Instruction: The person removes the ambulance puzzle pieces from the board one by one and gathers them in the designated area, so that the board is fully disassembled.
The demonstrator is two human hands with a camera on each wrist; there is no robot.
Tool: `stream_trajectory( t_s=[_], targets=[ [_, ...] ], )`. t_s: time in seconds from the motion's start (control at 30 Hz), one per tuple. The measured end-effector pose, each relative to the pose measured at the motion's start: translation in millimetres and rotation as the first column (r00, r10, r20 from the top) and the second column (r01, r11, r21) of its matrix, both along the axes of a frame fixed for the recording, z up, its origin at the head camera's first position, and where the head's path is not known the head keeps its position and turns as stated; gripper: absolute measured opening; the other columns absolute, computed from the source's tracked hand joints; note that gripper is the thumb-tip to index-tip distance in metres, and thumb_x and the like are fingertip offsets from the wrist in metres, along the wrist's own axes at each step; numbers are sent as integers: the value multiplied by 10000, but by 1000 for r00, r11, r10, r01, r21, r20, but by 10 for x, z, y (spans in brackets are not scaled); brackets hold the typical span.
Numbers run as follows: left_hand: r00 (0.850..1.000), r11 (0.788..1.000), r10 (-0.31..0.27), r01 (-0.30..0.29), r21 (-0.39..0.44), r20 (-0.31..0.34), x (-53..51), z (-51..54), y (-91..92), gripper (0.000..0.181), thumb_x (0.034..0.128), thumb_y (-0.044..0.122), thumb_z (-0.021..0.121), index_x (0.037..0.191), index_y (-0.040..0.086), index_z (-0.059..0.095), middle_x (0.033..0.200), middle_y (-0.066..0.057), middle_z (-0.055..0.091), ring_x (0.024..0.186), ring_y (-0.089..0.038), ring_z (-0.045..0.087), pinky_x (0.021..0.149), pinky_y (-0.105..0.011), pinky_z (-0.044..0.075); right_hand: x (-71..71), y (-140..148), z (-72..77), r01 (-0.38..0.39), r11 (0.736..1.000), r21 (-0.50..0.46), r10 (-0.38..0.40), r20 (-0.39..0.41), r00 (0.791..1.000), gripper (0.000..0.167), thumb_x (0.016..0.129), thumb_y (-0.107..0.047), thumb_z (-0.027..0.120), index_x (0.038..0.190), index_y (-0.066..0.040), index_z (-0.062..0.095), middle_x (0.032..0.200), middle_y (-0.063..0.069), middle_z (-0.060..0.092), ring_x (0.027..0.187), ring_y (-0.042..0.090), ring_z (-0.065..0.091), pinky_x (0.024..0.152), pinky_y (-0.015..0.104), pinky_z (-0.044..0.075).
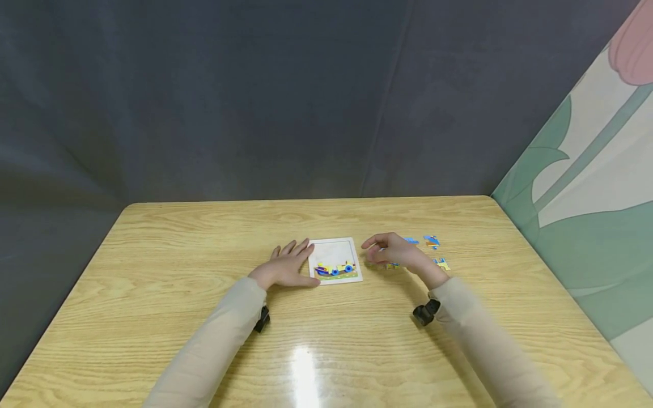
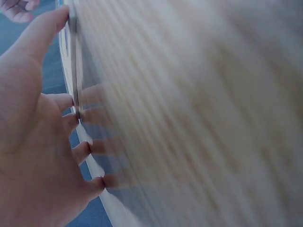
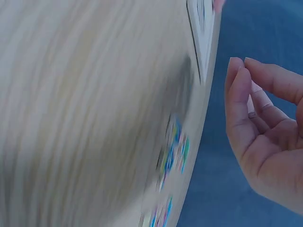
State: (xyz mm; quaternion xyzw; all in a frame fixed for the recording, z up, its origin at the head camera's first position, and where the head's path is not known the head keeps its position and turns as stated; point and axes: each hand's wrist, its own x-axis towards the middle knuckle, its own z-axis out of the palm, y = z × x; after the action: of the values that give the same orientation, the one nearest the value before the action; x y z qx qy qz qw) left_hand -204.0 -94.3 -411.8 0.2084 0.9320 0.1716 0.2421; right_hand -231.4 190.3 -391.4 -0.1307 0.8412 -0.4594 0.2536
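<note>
A white-framed puzzle board (image 1: 333, 250) lies on the table, with colourful pieces (image 1: 335, 271) joined along its bottom edge. My left hand (image 1: 288, 268) is spread at the board's left side, its thumb at the lower left corner; the left wrist view shows the thumb (image 2: 45, 33) against the board's edge. My right hand (image 1: 398, 251) hovers just right of the board, fingers loosely curved. Seen from the right wrist, that hand (image 3: 270, 118) has its fingertips close together, and no piece shows between them.
Loose puzzle pieces lie to the right of the board, partly behind my right hand: one at the back (image 1: 431, 241), another nearer (image 1: 441, 264). The wooden table (image 1: 168, 272) meets a dark curtain (image 1: 255, 113) behind and a patterned wall covering (image 1: 602, 226) on the right.
</note>
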Motion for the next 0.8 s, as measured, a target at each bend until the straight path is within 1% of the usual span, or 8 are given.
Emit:
stream_trajectory(
  t_s=[0.1,0.2,0.27,0.4,0.53,0.63,0.8],
  targets=[
    [1000,1000,4,-4,2,-4,4,-6,-3,936,892,571,551,1557,159,36,1635,-29,-46,1506,-326,-44,1192,-591,-21,25,-162,-23,-36,999,-8,36,4,999,322,907,3,549,1213,101,553,875,53,623,785,122,597,766,299,553],
    [1000,1000,8,-8,1,-4,2,-16,-4,966,887,583,553,1555,137,16,1634,-34,-52,1506,-325,-44,1193,-588,-16,37,-307,-59,-76,997,-7,76,-2,997,292,903,8,554,1182,93,575,889,78,635,779,112,591,750,267,548],
    [1000,1000,10,-10,-1,-6,-1,-20,-3,972,887,586,553,1554,133,11,1634,-35,-53,1506,-325,-43,1194,-587,-12,39,-399,-84,-98,995,11,99,-26,995,267,897,6,564,1151,80,599,901,98,645,776,110,587,711,239,523],
    [1000,1000,10,-10,-9,-9,-6,-26,-4,969,889,587,549,1554,134,8,1633,-32,-56,1505,-323,-46,1196,-584,-12,44,-575,-109,-119,990,75,124,-74,989,231,888,-6,607,1111,46,634,969,144,662,829,128,598,696,209,492],
    [1000,1000,4,-4,-16,-11,-10,-38,-7,978,888,589,550,1553,126,3,1633,-32,-60,1505,-326,-50,1195,-587,-12,44,-710,-132,-172,980,99,179,-70,981,252,864,37,612,1115,58,630,1034,171,659,919,170,613,759,214,512],
    [1000,1000,-5,5,-16,-12,-11,-46,-12,985,887,585,555,1552,114,2,1632,-41,-65,1503,-332,-51,1192,-593,-14,45,-790,-139,-215,967,136,228,-90,970,285,828,52,637,1113,56,632,1065,169,658,961,184,609,794,224,520],
    [1000,1000,-10,10,-15,-8,-7,-46,-23,988,887,589,550,1551,113,-6,1630,-45,-79,1502,-334,-62,1189,-595,-27,47,-892,-124,-238,949,207,267,-123,956,315,788,75,654,1099,26,646,1036,136,657,928,161,594,797,222,510]
  ],
)
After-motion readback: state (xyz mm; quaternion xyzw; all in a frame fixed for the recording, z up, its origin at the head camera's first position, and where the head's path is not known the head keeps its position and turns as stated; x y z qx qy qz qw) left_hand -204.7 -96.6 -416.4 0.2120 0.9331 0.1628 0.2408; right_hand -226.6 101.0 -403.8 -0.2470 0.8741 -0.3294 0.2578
